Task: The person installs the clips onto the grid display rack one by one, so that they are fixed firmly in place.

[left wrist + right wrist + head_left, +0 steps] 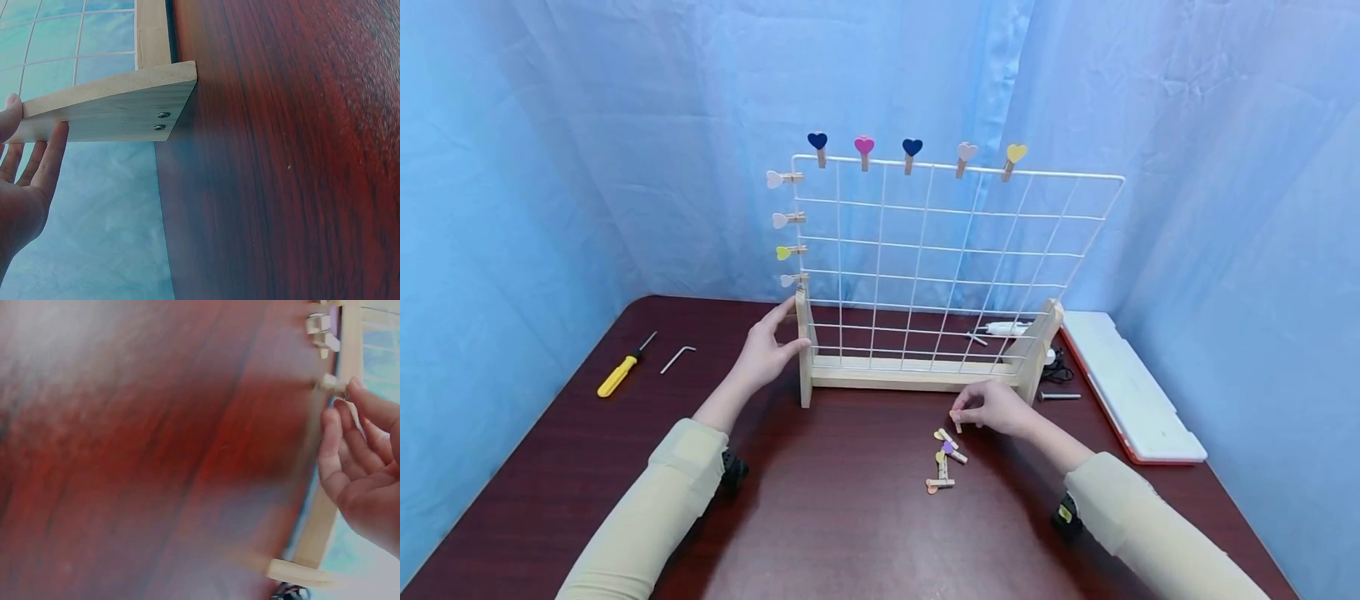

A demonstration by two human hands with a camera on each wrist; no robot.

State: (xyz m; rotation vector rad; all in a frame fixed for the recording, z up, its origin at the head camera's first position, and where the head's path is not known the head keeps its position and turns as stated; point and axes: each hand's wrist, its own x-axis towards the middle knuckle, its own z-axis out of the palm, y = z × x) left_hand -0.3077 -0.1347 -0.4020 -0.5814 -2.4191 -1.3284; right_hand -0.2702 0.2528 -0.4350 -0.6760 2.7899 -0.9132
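A white wire grid panel [925,246] stands in a wooden stand [910,379]. Heart-topped clothespins line its edges, such as a pink one [864,147] on top and a yellow one [784,252] at the left side. My left hand [765,348] holds the stand's left upright [125,100], thumb on one side and fingers on the other. Between thumb and fingers, my right hand [996,408] pinches a small clothespin [957,420] with an orange heart, low over the table. Just nearer to me lies a small group of clothespins [953,456] with yellow, purple and orange hearts.
A yellow screwdriver [618,376] and a hex key [677,359] lie at the left on the dark red table [820,517]. At the right is a white flat case [1131,387] with a red edge. A bolt [1060,397] and a black cable [1057,369] lie beside the stand.
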